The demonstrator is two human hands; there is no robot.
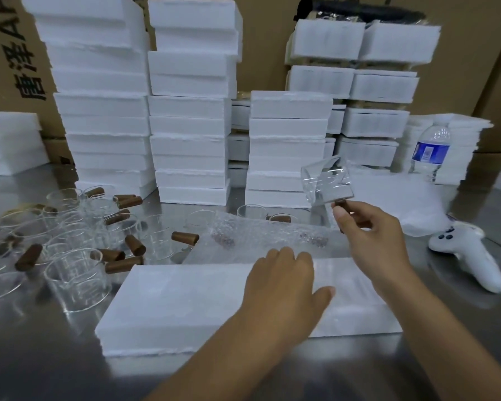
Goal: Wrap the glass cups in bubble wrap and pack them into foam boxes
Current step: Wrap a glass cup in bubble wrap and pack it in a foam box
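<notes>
Glass cup [327, 180], one: tilted in the air above the counter [41, 357], its brown handle [339, 203] pinched in the curled fingers [344, 218] of my right hand [370, 230]. White foam box [185, 299], closed, lying nearest me. My left hand [284, 282] rests flat on its top, fingers straight and close together, gripping nothing. Bubble wrap [266, 235]: one sheet, just behind that box. Loose cups [75, 273] with brown handles: clustered at left. Foam box stacks [191, 111]: along the back. Water bottle [430, 151] and white controller [469, 256]: at right.
</notes>
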